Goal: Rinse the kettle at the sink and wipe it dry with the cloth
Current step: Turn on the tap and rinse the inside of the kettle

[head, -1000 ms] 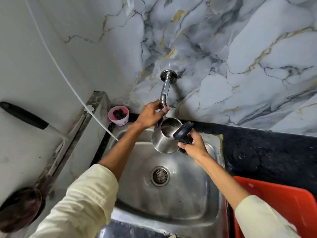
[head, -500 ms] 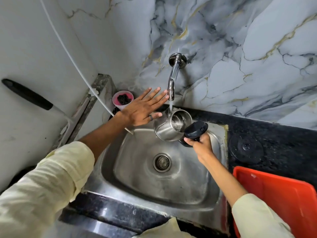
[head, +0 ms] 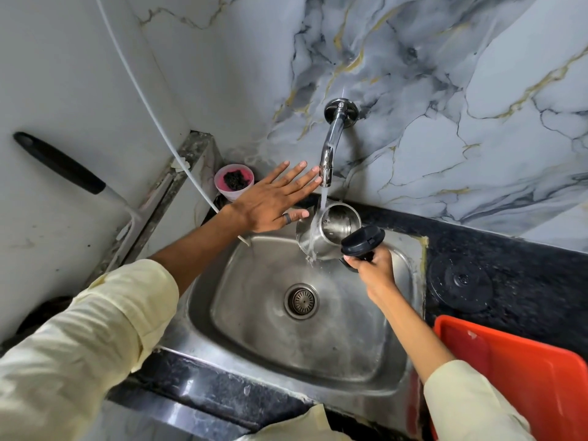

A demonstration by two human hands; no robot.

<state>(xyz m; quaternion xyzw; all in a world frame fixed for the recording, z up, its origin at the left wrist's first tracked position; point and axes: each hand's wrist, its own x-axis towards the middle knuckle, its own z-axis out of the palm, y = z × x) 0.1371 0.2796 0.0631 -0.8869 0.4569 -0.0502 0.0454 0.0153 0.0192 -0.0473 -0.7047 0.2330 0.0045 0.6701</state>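
A steel kettle (head: 334,232) with its black lid (head: 362,241) flipped open hangs tilted over the back of the steel sink (head: 375,361). My right hand (head: 372,270) grips its black handle. Water streams from the wall tap (head: 331,148) onto the kettle's rim and runs down its outer side into the sink. My left hand (head: 273,202) is flat with fingers spread, just left of the spout, fingertips almost touching it, holding nothing. No cloth is in sight.
A pink cup (head: 234,183) with dark contents stands in the back left corner. The kettle's black base (head: 459,281) lies on the dark counter at right, with a red tub (head: 525,386) in front of it. A white hose (head: 152,119) runs down the left wall.
My left hand has let go of the tap and opened flat beside it. Water now flows, and more runs over the kettle than half a second ago. The camera has pulled back.
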